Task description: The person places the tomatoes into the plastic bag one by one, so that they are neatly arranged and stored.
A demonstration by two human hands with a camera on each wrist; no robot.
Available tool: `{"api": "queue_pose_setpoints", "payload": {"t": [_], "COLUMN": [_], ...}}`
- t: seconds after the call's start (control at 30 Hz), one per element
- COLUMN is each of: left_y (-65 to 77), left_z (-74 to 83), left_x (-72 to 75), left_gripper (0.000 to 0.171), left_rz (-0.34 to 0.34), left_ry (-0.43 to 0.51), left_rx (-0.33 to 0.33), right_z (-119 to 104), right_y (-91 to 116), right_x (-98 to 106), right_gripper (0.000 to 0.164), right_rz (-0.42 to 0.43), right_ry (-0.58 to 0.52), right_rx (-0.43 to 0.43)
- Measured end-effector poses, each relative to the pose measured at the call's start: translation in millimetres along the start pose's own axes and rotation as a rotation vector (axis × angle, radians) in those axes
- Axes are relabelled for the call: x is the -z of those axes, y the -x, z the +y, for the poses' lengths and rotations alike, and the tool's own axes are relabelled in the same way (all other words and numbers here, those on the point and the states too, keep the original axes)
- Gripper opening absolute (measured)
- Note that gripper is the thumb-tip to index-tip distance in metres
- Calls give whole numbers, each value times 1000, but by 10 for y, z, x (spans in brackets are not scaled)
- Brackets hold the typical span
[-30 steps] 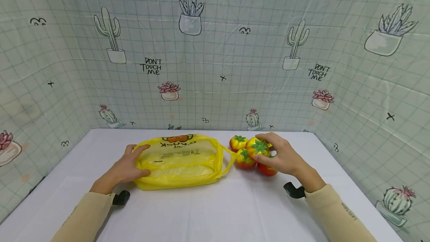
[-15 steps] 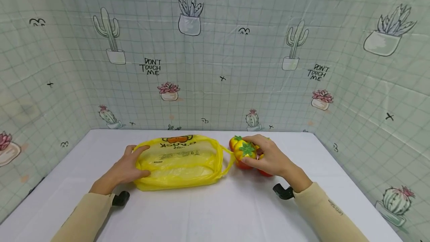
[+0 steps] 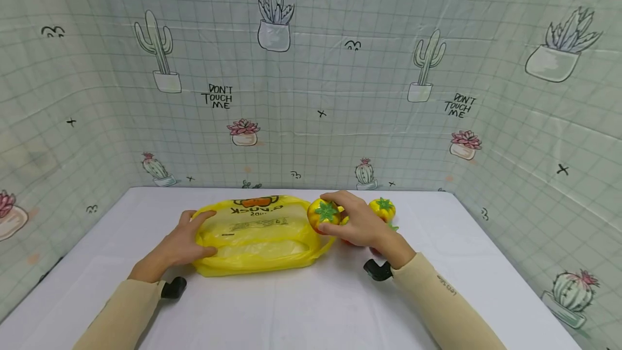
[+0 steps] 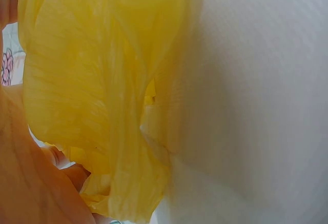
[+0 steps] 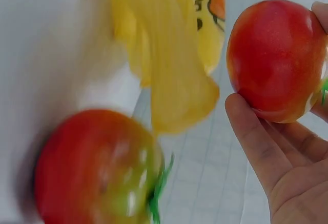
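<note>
A yellow plastic bag (image 3: 262,228) lies on its side on the table, its open end and handles facing right. My left hand (image 3: 177,242) grips the closed left end, thumb and forefinger spread over it; the left wrist view shows other fingertips behind the yellow film (image 4: 97,80). Between the thumb and fingers of my right hand (image 3: 357,220) is a red and yellow tomato (image 3: 323,216) with a green leafy top, raised at the bag's mouth. In the right wrist view that tomato (image 5: 277,60) appears near a drooping bag handle (image 5: 177,80).
Other tomatoes sit behind and under my right hand, one yellow-topped tomato (image 3: 383,209) mostly visible, the others partly covered. The right wrist view has one tomato (image 5: 97,172) close up on the table. Patterned cloth walls (image 3: 311,150) enclose the white table (image 3: 291,312).
My right hand has carried the tomato leftward, from over the other tomatoes to the bag's open end. The left hand and the bag stay nearly in place.
</note>
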State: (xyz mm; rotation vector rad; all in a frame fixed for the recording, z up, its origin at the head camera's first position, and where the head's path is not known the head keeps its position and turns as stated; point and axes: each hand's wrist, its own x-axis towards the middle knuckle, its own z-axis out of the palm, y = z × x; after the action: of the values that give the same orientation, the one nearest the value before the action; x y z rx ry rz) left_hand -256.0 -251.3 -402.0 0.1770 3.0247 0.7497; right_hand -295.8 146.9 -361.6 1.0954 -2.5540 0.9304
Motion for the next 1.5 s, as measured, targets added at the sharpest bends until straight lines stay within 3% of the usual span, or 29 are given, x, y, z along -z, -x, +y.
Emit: {"api": "queue_pose_setpoints", "payload": {"t": [0.63,0.9,1.1,1.5], "left_y": [-2,4,1,4], "left_z": [-39,-30,-12,-37], "left_x": [9,4,12,22], "left_gripper": [84,85,85,84], "left_rz": [-2,-8,-16,-12], "left_ry": [-4,0,9,1], "left_rx": [-7,-9,-17,-50], "right_z": [-405,-598,-677,-809], "right_y": [-578,-899,-1071,-1273], "right_x": [-460,-648,-828,-1161], "right_gripper": [63,59,60,63], "right_rz": [-179,-231,-266,-319], "right_ry": [-96,-42,-82,-35], "right_rx": [-38,-2,-34,-94]}}
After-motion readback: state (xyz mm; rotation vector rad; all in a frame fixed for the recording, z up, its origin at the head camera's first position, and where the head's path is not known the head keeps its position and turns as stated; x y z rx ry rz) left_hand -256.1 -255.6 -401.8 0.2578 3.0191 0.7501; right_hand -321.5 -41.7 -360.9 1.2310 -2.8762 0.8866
